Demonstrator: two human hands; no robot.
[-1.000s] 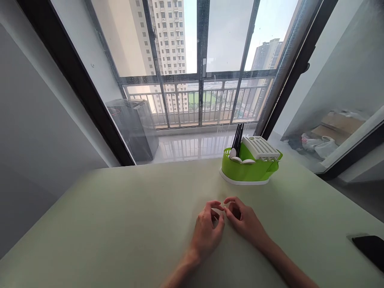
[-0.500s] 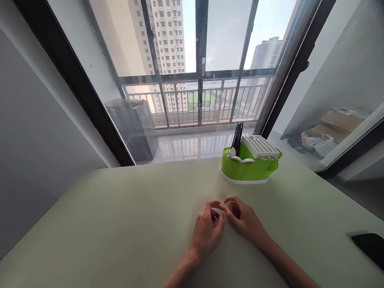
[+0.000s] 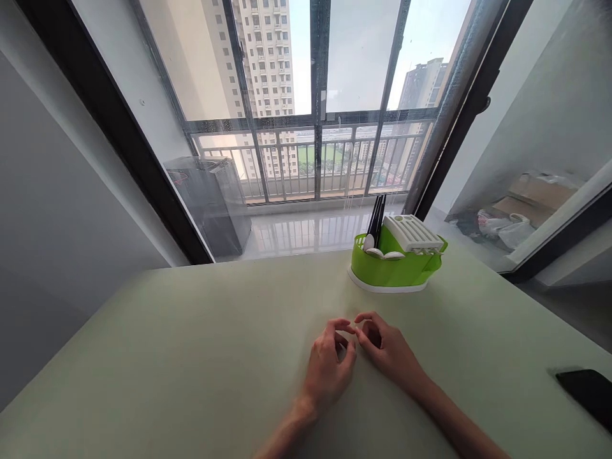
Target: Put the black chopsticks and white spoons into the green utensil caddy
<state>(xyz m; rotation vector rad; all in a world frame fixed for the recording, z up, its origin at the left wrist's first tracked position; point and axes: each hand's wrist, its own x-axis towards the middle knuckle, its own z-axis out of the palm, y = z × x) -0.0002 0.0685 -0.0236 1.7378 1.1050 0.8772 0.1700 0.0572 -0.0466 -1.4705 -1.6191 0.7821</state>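
My left hand (image 3: 329, 362) rests on the pale green table (image 3: 191, 357), fingers loosely curled with a gap between thumb and fingertips. Beside it lies my right hand (image 3: 386, 349), bent in the same loose way. The fingertips of both hands meet or nearly meet; I cannot tell whether they touch. Neither hand holds anything that I can see. Just beyond them stands a green utensil holder (image 3: 382, 273) with a white slotted top (image 3: 414, 233). Black chopsticks (image 3: 377, 220) and white spoons (image 3: 375, 253) stick out of its left part.
A black phone-like object (image 3: 588, 390) lies at the table's right edge. Behind the table are a glass door and a balcony with a railing (image 3: 329, 162). A dark grey cabinet-like box (image 3: 210, 207) stands out there on the left. Bags and cardboard (image 3: 516, 220) lie on the right.
The whole view has shifted very slightly. Both hands keep the same pose and place on the table.
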